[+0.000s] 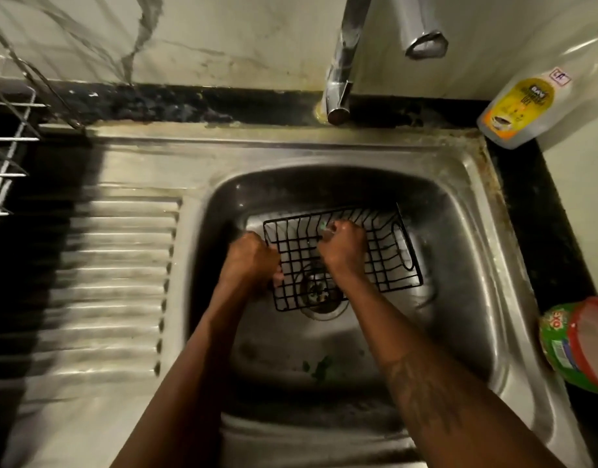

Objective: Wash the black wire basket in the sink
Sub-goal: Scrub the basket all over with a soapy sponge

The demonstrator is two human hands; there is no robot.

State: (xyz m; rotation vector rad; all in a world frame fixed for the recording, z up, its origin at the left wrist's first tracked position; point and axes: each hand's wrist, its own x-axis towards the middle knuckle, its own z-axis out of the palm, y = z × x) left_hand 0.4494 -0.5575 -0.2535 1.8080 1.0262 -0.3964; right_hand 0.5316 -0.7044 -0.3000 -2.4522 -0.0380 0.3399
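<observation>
The black wire basket (385, 261) lies in the steel sink (466, 204), over the drain (319, 292). My left hand (252, 258) grips the basket's left rim with curled fingers. My right hand (343, 246) is fisted inside the basket, holding a small scrubbing thing with a green and pale tip showing at the knuckles; what it is I cannot make out. Its fingers are hidden under the fist. No water runs from the tap (341, 79).
A ribbed steel drainboard (115, 275) lies left of the basin, with a wire dish rack (7, 157) at the far left. A yellow-labelled bottle (520, 109) stands back right; a green and red container (578, 346) sits on the right counter. Green scraps (319, 368) lie in the basin.
</observation>
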